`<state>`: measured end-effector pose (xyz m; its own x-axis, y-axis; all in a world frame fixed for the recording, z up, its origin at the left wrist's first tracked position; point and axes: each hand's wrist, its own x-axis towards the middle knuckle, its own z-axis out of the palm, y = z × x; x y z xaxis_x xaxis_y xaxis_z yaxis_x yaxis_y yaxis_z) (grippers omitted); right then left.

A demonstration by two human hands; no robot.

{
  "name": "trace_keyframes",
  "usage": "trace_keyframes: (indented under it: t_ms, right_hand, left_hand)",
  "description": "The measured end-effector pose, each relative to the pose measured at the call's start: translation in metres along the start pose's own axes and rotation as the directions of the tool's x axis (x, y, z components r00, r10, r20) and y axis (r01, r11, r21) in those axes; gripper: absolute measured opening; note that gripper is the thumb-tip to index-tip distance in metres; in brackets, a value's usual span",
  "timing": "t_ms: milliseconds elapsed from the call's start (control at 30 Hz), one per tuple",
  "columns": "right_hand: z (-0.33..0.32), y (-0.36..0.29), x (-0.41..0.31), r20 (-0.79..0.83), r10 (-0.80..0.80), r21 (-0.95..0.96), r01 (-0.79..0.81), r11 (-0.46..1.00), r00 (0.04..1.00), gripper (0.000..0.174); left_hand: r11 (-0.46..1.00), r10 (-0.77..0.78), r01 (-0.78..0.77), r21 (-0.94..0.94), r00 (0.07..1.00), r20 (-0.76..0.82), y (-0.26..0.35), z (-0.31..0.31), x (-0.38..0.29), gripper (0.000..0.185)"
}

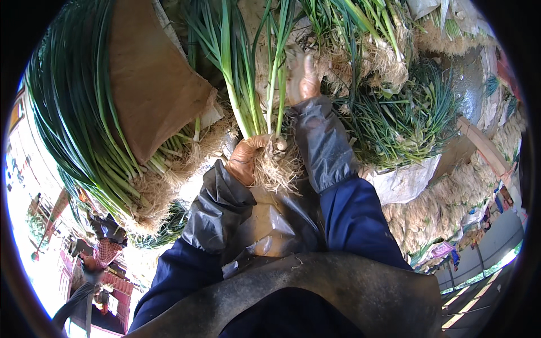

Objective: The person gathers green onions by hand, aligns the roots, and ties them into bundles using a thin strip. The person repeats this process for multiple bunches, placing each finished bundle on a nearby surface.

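Note:
My left hand (244,159), in what looks like a tan glove, grips a bunch of green onions (253,107) just above their pale, stringy roots. The leaves point away from me. To the right, my right hand (307,82) is raised beyond the bunch, thumb up; its fingers are blurred, and I see nothing held in it. Dark plastic sleeve covers reach over both wrists. At the left lies a large pile of long green onions (80,114), partly under a brown sheet (156,80). More rooted onions (380,46) lie at the upper right.
A heap of green leaf trimmings (401,122) sits on white sheeting (405,181) at the right. Behind it are stacked onion bundles with roots outward (439,207) and a curved wooden bar (484,145). Another person (103,249) in a checked garment is at the lower left.

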<state>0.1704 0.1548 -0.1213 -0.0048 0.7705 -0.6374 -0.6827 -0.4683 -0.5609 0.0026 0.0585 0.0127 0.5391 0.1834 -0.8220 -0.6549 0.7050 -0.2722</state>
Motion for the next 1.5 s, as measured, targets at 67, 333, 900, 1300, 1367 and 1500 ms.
trace_keyframes:
  t_ms: [67, 333, 900, 1300, 1367, 1500]
  right_hand:
    - [0.018, 0.004, -0.013, 0.039, 0.19, 0.059, -0.192, 0.98, 0.981, 0.078]
    - [-0.033, -0.02, -0.142, 0.385, 0.459, -0.829, 0.082, 0.553, 0.8, 0.038]
    - [-0.086, 0.01, -0.143, -0.006, 0.733, -0.918, 0.286, -0.273, 0.68, 0.033]
    - [-0.005, -0.014, -0.075, 0.462, 0.183, 0.128, -0.269, 0.955, 0.868, 0.086]
    - [-0.016, -0.005, -0.101, 0.556, 0.288, -0.038, -0.322, 0.946, 0.779, 0.086]
    - [-0.063, 0.0, -0.16, 0.436, 0.326, -0.697, 0.085, 0.712, 0.839, 0.053]
  left_hand:
    - [0.996, -0.029, 0.051, -0.073, 0.959, 0.282, -0.001, -0.003, -0.002, 0.031]
    - [0.99, 0.085, -0.074, -0.122, 0.993, 0.085, -0.01, -0.011, 0.002, 0.027]
    - [0.957, 0.24, -0.217, 0.194, 0.965, -0.106, -0.045, -0.008, 0.004, 0.016]
    - [0.973, -0.182, 0.213, -0.089, 0.946, 0.269, -0.038, -0.007, -0.005, 0.036]
    - [0.962, -0.213, 0.254, -0.1, 0.928, 0.307, -0.033, -0.008, -0.01, 0.04]
    - [0.997, -0.041, 0.052, -0.059, 0.984, 0.171, -0.031, -0.015, -0.015, 0.038]
